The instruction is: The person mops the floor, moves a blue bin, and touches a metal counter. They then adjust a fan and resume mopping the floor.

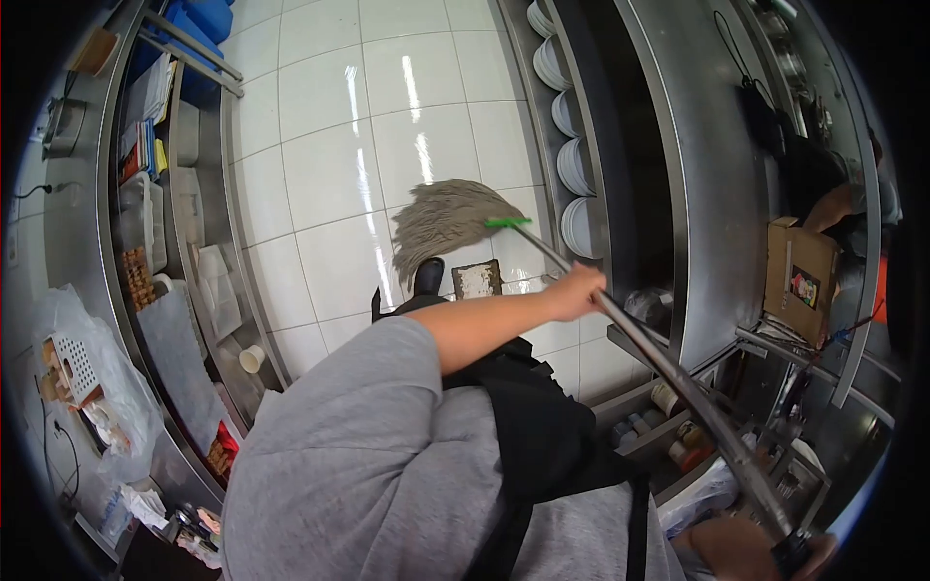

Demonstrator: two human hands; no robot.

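Observation:
A grey string mop head lies spread on the white tiled floor, joined by a green clamp to a long metal handle. The handle runs from the floor down to the lower right corner. Partway along it, my left hand is closed around the handle. My right hand is at the handle's black top end in the lower right, closed on it, partly dark at the image edge. Just below the mop strands shows a black shoe.
A floor drain opening lies beside the shoe. Stacked white plates fill a shelf on the right. Steel shelving with containers lines the left. Beyond the right steel counter, near a cardboard box, another person's arm shows.

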